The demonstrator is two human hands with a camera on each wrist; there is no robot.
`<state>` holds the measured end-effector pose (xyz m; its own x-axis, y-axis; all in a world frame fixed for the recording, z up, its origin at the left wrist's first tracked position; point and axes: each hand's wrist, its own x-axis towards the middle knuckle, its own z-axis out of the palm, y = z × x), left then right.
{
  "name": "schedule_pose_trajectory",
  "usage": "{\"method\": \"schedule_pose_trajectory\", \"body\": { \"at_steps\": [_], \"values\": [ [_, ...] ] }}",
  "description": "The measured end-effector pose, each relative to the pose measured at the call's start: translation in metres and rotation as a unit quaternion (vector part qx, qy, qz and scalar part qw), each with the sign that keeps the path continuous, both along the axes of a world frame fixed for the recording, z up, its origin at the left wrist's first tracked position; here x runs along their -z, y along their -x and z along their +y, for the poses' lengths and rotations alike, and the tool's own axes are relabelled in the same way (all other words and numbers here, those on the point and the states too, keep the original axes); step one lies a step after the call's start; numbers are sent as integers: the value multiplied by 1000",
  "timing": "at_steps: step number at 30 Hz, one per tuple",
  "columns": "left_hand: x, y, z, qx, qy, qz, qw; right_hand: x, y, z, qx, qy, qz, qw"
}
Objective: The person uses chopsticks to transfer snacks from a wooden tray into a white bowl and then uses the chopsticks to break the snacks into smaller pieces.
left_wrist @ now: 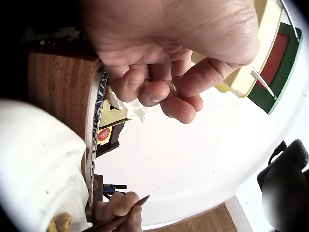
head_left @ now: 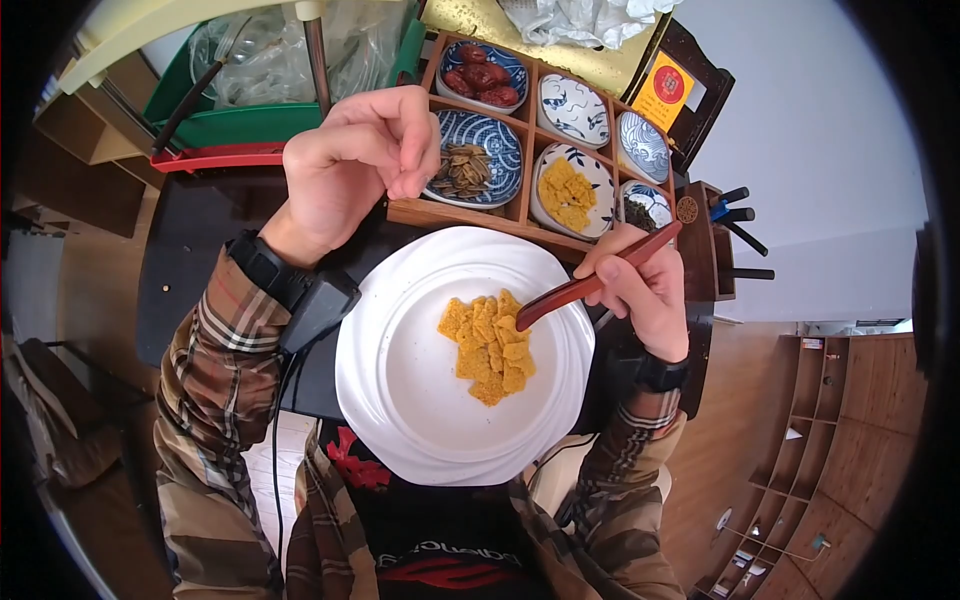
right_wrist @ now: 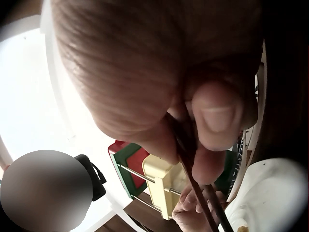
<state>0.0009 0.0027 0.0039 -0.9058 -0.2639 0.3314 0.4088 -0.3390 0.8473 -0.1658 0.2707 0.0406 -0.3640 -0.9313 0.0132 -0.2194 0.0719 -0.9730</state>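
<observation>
My right hand (head_left: 645,290) grips a pair of reddish-brown wooden tongs (head_left: 585,285), with thumb and fingers around them. Their lower tips are right at the edge of a heap of yellow square crackers (head_left: 490,345). The heap lies in the middle of a white plate (head_left: 385,430) with a wavy rim. In the right wrist view the two arms of the tongs (right_wrist: 198,191) run down between the fingers. My left hand (head_left: 350,165) is raised beside a bowl of sunflower seeds (head_left: 465,172). Its fingers are loosely curled, thumb close to the fingertips, and nothing shows between them.
A wooden divided tray (head_left: 420,212) behind the plate holds patterned bowls, including red dates (head_left: 482,76) and more yellow crackers (head_left: 567,195). A green bin (head_left: 270,122) with plastic bags stands back left. A pen box (head_left: 705,240) is at the right.
</observation>
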Motion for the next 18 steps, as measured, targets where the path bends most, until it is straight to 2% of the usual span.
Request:
{"method": "schedule_pose_trajectory", "body": {
  "at_steps": [4, 7, 9, 11, 13, 14, 17, 18],
  "values": [
    [0, 0, 0, 1, 1, 0, 1000, 3, 2, 0, 1, 18, -4, 1000],
    [1, 0, 0, 3, -4, 2, 1000, 6, 5, 2, 39, 28, -7, 999],
    [1, 0, 0, 4, -1, 2, 1000, 12, 8, 1, 137, 112, -20, 984],
    [0, 0, 0, 4, 1, 3, 1000, 13, 15, -2, 167, 120, -16, 979],
    [1, 0, 0, 4, -2, 6, 1000, 14, 19, -7, 288, 146, 27, 946],
    [0, 0, 0, 4, -2, 6, 1000, 14, 20, -7, 288, 146, 28, 946],
    [-1, 0, 1, 1, -2, 2, 1000, 14, 20, -9, 300, 101, 184, 931],
    [-1, 0, 1, 0, -3, 1, 1000, 14, 19, -10, 300, 101, 184, 931]
  ]
}}
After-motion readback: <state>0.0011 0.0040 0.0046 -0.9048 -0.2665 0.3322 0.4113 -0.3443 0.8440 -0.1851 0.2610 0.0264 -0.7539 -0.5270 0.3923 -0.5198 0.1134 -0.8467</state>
